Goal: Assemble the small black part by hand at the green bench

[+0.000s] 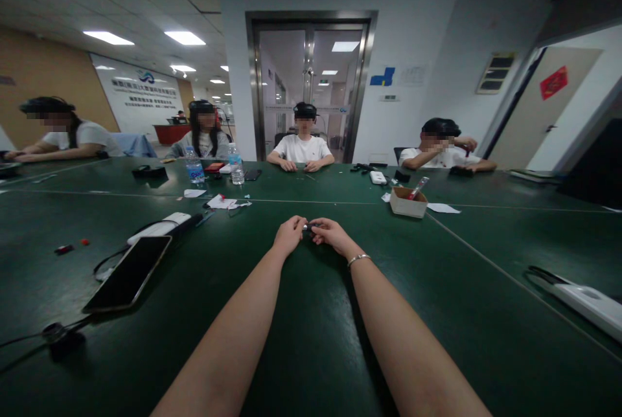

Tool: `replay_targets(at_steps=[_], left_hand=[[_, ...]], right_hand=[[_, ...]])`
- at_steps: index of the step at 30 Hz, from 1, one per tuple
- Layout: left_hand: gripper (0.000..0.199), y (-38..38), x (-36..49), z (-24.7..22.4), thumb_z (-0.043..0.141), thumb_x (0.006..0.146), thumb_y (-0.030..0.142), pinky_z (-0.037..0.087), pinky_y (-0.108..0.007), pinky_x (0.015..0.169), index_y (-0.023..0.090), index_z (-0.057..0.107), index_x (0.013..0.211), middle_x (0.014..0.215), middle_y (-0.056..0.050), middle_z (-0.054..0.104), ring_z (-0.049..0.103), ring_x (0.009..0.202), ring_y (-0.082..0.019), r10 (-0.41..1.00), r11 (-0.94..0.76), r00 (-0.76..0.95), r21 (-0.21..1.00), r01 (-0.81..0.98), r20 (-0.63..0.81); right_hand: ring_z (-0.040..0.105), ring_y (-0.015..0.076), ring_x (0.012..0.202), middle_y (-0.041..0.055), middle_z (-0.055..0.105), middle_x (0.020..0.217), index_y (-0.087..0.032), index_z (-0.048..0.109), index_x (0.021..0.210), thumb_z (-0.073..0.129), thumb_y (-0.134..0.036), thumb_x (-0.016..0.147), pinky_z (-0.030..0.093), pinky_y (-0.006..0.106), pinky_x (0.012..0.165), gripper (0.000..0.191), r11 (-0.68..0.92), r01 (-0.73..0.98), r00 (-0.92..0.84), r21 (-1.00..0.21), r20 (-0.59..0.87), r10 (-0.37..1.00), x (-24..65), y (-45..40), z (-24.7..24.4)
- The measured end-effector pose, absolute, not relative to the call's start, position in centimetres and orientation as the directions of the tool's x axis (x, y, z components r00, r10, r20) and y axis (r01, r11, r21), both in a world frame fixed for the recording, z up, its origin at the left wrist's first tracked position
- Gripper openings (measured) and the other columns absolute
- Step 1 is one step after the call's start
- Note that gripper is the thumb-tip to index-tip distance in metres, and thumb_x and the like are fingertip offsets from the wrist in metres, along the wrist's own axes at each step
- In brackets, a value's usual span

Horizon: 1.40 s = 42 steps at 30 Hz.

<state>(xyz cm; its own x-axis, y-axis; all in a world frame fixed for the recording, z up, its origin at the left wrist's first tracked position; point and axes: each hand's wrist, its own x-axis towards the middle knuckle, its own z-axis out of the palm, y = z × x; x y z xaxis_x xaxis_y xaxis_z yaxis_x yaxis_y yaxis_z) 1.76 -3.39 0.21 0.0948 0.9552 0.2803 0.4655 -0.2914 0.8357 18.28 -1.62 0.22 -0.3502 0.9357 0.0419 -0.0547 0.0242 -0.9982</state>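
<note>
Both of my arms reach out over the dark green table point(311, 313). Between my fingertips is a small dark object with a shiny silvery end point(307, 227); it is too small to name. My left hand point(290, 236) pinches its silvery side from the left. From the right, my right hand point(332, 236) grips the dark side with thumb and fingers. A silver bracelet point(358, 259) circles my right wrist. The fingers cover much of the object.
To the left lie a smartphone point(130, 273), a white device point(160, 228) with cables and a small red piece point(85, 242). Ahead stand water bottles point(236, 168) and a small box point(408, 203). Another white device point(590, 304) is at right. Several people sit across the table.
</note>
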Motion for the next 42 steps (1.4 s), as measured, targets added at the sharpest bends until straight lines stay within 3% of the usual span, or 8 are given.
replay_targets(at_steps=[3, 7, 9, 26, 31, 37, 42], left_hand=[[0.038, -3.9, 1.9, 0.8, 0.030, 0.090, 0.045, 0.038, -0.024, 0.058, 0.022, 0.059, 0.099, 0.066, 0.001, 0.058, 0.054, 0.061, -0.014, 0.958, -0.280, 0.095, 0.809, 0.517, 0.271], [0.026, -4.4, 2.0, 1.5, 0.040, 0.087, 0.028, 0.040, -0.027, 0.071, 0.023, 0.056, 0.106, 0.096, -0.003, 0.062, 0.056, 0.086, -0.017, 0.930, -0.324, 0.070, 0.716, 0.618, 0.361], [0.026, -4.6, 2.0, 1.7, 0.041, 0.086, 0.025, 0.040, -0.027, 0.072, 0.024, 0.056, 0.106, 0.101, -0.004, 0.061, 0.056, 0.090, -0.017, 0.927, -0.332, 0.080, 0.700, 0.632, 0.367], [0.037, -4.3, 1.7, 1.4, 0.029, 0.091, 0.042, 0.035, -0.025, 0.057, 0.024, 0.061, 0.095, 0.067, 0.000, 0.059, 0.054, 0.065, -0.015, 0.961, -0.256, 0.077, 0.754, 0.605, 0.264], [0.030, -3.8, 1.6, 0.9, 0.033, 0.087, 0.028, 0.037, -0.023, 0.057, 0.026, 0.058, 0.104, 0.067, 0.002, 0.058, 0.054, 0.065, -0.014, 0.963, -0.264, 0.105, 0.799, 0.540, 0.247], [0.034, -3.4, 1.7, 0.4, 0.031, 0.090, 0.040, 0.041, -0.023, 0.061, 0.023, 0.058, 0.102, 0.063, 0.002, 0.057, 0.054, 0.062, -0.013, 0.966, -0.256, 0.105, 0.818, 0.516, 0.236], [0.043, -3.7, 1.6, 0.6, 0.023, 0.091, 0.044, 0.043, -0.023, 0.061, 0.023, 0.057, 0.104, 0.075, 0.000, 0.061, 0.055, 0.061, -0.012, 0.970, -0.241, 0.105, 0.846, 0.476, 0.218]], right_hand=[[0.059, 0.0098, 0.048, 0.0019, 0.062, 0.059, -0.010, 0.058, 0.099, 0.061, -0.008, 0.082, 0.050, 0.016, 0.046, 0.017, 0.029, -0.064, -0.336, -0.998, 0.049, 0.941, 18.3, -1.5, 0.1], [0.060, 0.0101, 0.050, 0.0028, 0.063, 0.062, -0.010, 0.058, 0.099, 0.061, -0.008, 0.083, 0.050, 0.016, 0.046, 0.017, 0.030, -0.071, -0.324, -0.997, 0.052, 0.945, 18.4, -1.6, 0.2], [0.059, 0.0093, 0.048, 0.0022, 0.062, 0.060, -0.010, 0.058, 0.099, 0.059, -0.007, 0.083, 0.050, 0.016, 0.047, 0.017, 0.027, -0.057, -0.336, -0.998, 0.044, 0.941, 18.4, -1.6, 0.2], [0.056, 0.0072, 0.046, -0.0003, 0.063, 0.064, -0.012, 0.059, 0.098, 0.060, -0.004, 0.081, 0.049, 0.015, 0.044, 0.020, 0.139, 0.069, -0.380, -0.988, 0.103, 0.919, 17.9, -1.6, 0.2], [0.057, 0.0071, 0.046, 0.0001, 0.063, 0.063, -0.012, 0.058, 0.098, 0.058, -0.004, 0.083, 0.049, 0.014, 0.044, 0.017, 0.125, 0.051, -0.369, -0.991, 0.098, 0.924, 17.9, -1.7, 0.3], [0.057, 0.0076, 0.045, 0.0003, 0.063, 0.063, -0.012, 0.057, 0.098, 0.061, -0.005, 0.081, 0.049, 0.015, 0.044, 0.019, 0.097, 0.030, -0.357, -0.995, 0.080, 0.931, 18.0, -1.5, 0.2], [0.057, 0.0087, 0.045, -0.0011, 0.060, 0.056, -0.012, 0.056, 0.099, 0.059, -0.005, 0.082, 0.050, 0.016, 0.045, 0.018, 0.089, 0.009, -0.332, -0.996, 0.081, 0.940, 18.1, -1.5, 0.1]])
